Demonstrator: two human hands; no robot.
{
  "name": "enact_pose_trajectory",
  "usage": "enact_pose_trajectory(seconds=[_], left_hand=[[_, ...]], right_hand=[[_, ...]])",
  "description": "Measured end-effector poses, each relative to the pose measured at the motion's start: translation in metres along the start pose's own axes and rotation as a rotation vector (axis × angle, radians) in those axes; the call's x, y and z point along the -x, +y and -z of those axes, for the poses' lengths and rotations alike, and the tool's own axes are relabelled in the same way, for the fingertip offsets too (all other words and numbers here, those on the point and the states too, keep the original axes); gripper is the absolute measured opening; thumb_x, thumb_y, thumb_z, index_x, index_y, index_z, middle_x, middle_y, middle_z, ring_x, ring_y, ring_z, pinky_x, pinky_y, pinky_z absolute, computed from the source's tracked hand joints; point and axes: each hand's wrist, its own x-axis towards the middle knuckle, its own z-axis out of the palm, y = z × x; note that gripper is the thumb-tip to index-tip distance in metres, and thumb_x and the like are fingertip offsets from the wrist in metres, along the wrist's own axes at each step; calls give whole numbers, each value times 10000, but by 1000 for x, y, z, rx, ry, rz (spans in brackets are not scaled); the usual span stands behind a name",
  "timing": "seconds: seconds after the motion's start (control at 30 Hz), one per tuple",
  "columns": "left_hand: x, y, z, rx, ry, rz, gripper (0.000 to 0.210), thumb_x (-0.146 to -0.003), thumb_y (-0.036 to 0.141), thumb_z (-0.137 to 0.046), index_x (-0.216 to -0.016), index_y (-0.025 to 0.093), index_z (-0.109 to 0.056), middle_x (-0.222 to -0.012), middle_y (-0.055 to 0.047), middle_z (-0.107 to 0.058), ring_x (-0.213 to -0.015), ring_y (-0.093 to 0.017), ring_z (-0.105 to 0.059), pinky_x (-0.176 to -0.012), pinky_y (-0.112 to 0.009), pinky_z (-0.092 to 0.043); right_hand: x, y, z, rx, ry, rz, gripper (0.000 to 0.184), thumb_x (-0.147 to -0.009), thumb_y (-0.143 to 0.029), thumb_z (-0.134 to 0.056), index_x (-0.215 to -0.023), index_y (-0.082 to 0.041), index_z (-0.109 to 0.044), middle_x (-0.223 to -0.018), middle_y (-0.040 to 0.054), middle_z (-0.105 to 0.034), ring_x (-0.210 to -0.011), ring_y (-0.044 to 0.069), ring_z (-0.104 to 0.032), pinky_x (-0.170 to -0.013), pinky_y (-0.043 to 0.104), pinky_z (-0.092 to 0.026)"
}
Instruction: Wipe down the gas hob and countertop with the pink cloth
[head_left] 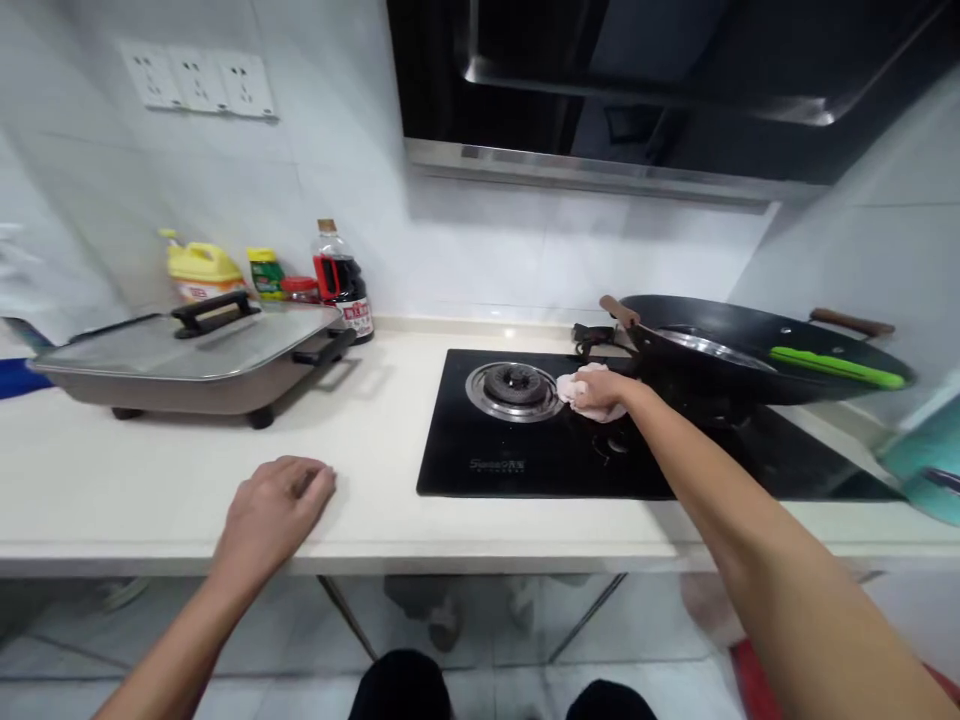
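My right hand (598, 388) is closed on a pale pinkish cloth (574, 391), pressed to the black glass gas stove (480, 450). The cloth sits just right of the left burner (516, 391), by its metal ring. My left hand (276, 500) rests on the white countertop (375, 440) left of the stove, fingers curled in, with nothing seen in them. A large black wok (810, 350) with wooden handles stands over the stove's right side. Inside it lie a round metal piece (701, 345) and a bright green-handled utensil (836, 367).
An electric pan (150, 385) with a glass lid stands at the left. Behind it are a soy sauce bottle (345, 285), a yellow jug (202, 265) and small jars. A dark range hood (615, 100) hangs above the stove. A teal container (926, 460) is at the far right.
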Motion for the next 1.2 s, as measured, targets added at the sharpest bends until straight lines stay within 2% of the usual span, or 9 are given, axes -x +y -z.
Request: enact_pose_trajectory(seconds=[0.13, 0.3, 0.47, 0.67, 0.87, 0.97, 1.03, 1.1, 1.2], left_hand=[[2, 4, 2, -12, 12, -32, 422, -943, 487, -438, -892, 216, -758, -1058, -98, -786, -1072, -317, -669, -961, -438, -488], [5, 10, 5, -14, 17, -46, 427, -936, 465, -421, -894, 206, -758, -1065, -105, -789, -1082, -325, -672, -935, -436, -494], [5, 11, 4, -25, 19, -41, 422, -937, 451, -433, -927, 203, -774, -1086, -109, -787, -1103, -333, -668, -941, -439, -489], [5, 9, 2, -59, 38, -52, 422, -952, 434, -439, -934, 197, -788, -1100, -117, -788, -1089, -328, -670, -942, -435, -494], [6, 8, 0, -80, 51, -57, 422, -956, 415, -425, -939, 195, -784, -1093, -113, -784, -1091, -328, -662, -957, -446, -491], [6, 7, 0, -72, 56, -54, 413, -957, 408, -424, -930, 199, -779, -1086, -109, -785, -1094, -322, -663, -967, -439, -488], [6, 7, 0, -63, 57, -53, 407, -957, 408, -428, -928, 204, -779, -1085, -105, -787, -1090, -313, -667, -971, -427, -487], [6, 7, 0, -57, 59, -45, 402, -956, 408, -432, -929, 208, -780, -1089, -104, -788, -1090, -310, -668, -969, -419, -488], [6, 7, 0, -45, 60, -31, 401, -956, 402, -430, -928, 209, -780, -1095, -107, -787, -1097, -313, -664, -965, -424, -490]], right_hand=[[25, -37, -2, 19, 6, 60, 600, -852, -491, -719, -1367, -185, -671, -1341, 184, -695, -1220, 356, -658, -971, 383, -500], [67, -84, -12, -75, 109, 183, 520, -840, -478, -700, -1289, -217, -670, -1351, 137, -658, -1215, 326, -619, -971, 396, -481], [96, -129, -13, -243, 189, 310, 335, -795, -391, -697, -1074, -207, -677, -1148, 88, -691, -1051, 277, -632, -896, 377, -471], [117, -188, -14, -424, 262, 587, 217, -704, -314, -700, -883, -227, -615, -989, 40, -650, -951, 245, -595, -889, 377, -454], [153, -231, -45, -629, 411, 589, 243, -663, -296, -710, -839, -239, -552, -891, 21, -620, -878, 231, -563, -869, 389, -456], [165, -237, -54, -950, 353, 518, 246, -682, -316, -712, -872, -245, -573, -905, 2, -664, -830, 205, -598, -782, 342, -488], [165, -227, -52, -1187, 367, 453, 293, -710, -335, -693, -979, -246, -617, -975, 4, -706, -848, 201, -634, -767, 327, -512], [158, -204, -42, -1351, 483, 351, 362, -724, -386, -682, -1053, -239, -645, -1040, 20, -724, -916, 218, -656, -799, 336, -532], [138, -153, -23, -1479, 665, 101, 381, -749, -492, -657, -1025, -230, -658, -1036, 39, -727, -955, 242, -668, -829, 348, -543]])
